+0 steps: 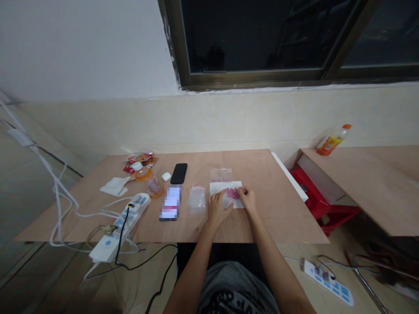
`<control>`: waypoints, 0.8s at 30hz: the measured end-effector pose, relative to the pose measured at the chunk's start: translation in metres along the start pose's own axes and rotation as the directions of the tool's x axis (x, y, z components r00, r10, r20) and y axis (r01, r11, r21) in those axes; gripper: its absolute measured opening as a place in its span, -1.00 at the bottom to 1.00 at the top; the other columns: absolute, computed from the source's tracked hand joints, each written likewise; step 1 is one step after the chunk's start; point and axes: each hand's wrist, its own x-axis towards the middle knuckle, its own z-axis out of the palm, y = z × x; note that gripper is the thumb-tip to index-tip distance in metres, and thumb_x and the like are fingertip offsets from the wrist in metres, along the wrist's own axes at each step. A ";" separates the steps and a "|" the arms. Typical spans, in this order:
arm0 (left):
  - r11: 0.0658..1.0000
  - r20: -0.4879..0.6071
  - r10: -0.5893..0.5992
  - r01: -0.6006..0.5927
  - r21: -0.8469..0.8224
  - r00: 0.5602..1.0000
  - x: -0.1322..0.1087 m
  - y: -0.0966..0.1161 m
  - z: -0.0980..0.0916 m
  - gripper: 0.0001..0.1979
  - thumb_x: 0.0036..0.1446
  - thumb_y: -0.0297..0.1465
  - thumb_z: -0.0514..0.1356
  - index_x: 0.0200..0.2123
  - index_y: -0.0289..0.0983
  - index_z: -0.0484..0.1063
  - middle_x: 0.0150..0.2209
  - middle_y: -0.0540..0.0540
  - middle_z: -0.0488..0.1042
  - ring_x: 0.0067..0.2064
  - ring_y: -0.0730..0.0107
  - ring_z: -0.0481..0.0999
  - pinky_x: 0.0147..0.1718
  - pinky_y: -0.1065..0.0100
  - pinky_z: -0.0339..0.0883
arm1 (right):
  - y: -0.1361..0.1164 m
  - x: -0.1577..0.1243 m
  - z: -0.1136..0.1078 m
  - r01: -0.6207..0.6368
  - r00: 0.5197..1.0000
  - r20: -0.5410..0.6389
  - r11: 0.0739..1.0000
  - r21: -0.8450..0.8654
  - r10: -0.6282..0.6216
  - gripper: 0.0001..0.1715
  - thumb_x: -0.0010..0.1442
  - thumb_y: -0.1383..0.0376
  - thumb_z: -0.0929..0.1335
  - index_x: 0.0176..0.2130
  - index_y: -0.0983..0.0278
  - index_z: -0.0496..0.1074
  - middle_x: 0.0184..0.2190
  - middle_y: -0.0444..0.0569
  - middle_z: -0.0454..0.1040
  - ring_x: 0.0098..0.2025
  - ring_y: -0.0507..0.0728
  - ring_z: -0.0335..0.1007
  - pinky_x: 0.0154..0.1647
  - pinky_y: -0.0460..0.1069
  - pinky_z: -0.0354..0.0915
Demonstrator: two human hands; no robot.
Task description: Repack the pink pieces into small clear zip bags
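Observation:
A sheet of white paper (216, 187) lies on the table, with a small heap of pink bits (233, 193), perhaps beads, on it. My left hand (218, 210) rests on the paper's left side, fingers laid flat and thumb out towards the heap. At the heap's right edge, my right hand (248, 201) has its thumb and fingertips brought together; anything between them is too small to make out. Behind the paper is a clear plastic bag (221, 174) with pink bits inside. Another clear zip bag (197, 200) lies left of my left hand.
Left of the bags are a lit phone (170, 203), a dark phone (179, 173), a white case (166, 176), an orange bottle (149, 181), tissue (115, 186), snack packets (140, 161) and a power strip (119, 226) with cables. A second table (369, 179) stands right, bearing a bottle (332, 141).

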 end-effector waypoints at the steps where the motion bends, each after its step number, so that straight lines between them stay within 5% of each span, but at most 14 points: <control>1: 1.000 -0.003 -0.001 0.001 -0.001 1.000 0.000 0.000 0.000 -0.40 0.04 -0.28 0.26 0.15 -0.18 0.20 0.03 -0.13 0.43 0.06 0.16 0.36 0.08 0.10 0.19 | 0.001 -0.005 0.000 0.018 0.999 0.026 0.998 0.062 -0.019 -0.58 0.06 0.05 0.31 -0.35 0.35 0.51 -0.55 -0.04 0.47 -0.51 0.09 0.34 -0.47 -0.07 0.19; 5: 1.000 -0.021 0.003 -0.003 -0.002 1.000 0.000 -0.002 0.002 -0.40 0.03 -0.29 0.26 0.14 -0.18 0.20 0.02 -0.12 0.43 0.05 0.17 0.37 0.07 0.10 0.21 | 0.001 -0.023 0.005 0.085 0.972 0.188 0.961 0.264 -0.138 -0.63 0.05 0.04 0.35 -0.42 0.30 0.48 -0.48 -0.04 0.49 -0.46 0.06 0.32 -0.41 -0.06 0.22; 16: 0.999 -0.035 0.034 -0.035 -0.012 0.999 0.000 -0.003 0.002 -0.40 0.01 -0.32 0.27 0.14 -0.17 0.20 0.01 -0.11 0.43 0.03 0.17 0.38 0.05 0.11 0.24 | 0.000 -0.025 0.010 0.059 0.921 0.347 0.942 0.330 -0.179 -0.65 0.08 0.04 0.33 -0.46 0.27 0.45 -0.52 -0.08 0.44 -0.46 0.07 0.28 -0.40 -0.05 0.19; 20: 0.999 -0.022 0.031 -0.031 -0.024 0.999 0.000 -0.002 0.000 -0.41 0.02 -0.33 0.26 0.14 -0.17 0.21 0.02 -0.10 0.43 0.04 0.18 0.37 0.07 0.11 0.22 | -0.001 -0.022 0.005 0.116 0.946 0.270 0.965 0.237 -0.180 -0.63 0.10 0.04 0.32 -0.37 0.29 0.48 -0.48 -0.05 0.47 -0.45 0.07 0.29 -0.41 -0.05 0.19; 24: 1.000 -0.016 -0.002 0.002 -0.021 1.000 0.000 -0.002 0.001 -0.41 0.01 -0.33 0.27 0.12 -0.18 0.22 0.04 -0.11 0.42 0.06 0.17 0.36 0.08 0.11 0.21 | -0.003 -0.021 -0.006 0.131 0.978 0.172 0.990 -0.051 -0.121 -0.63 0.13 0.09 0.29 -0.26 0.29 0.51 -0.49 -0.04 0.48 -0.46 0.09 0.34 -0.42 -0.07 0.17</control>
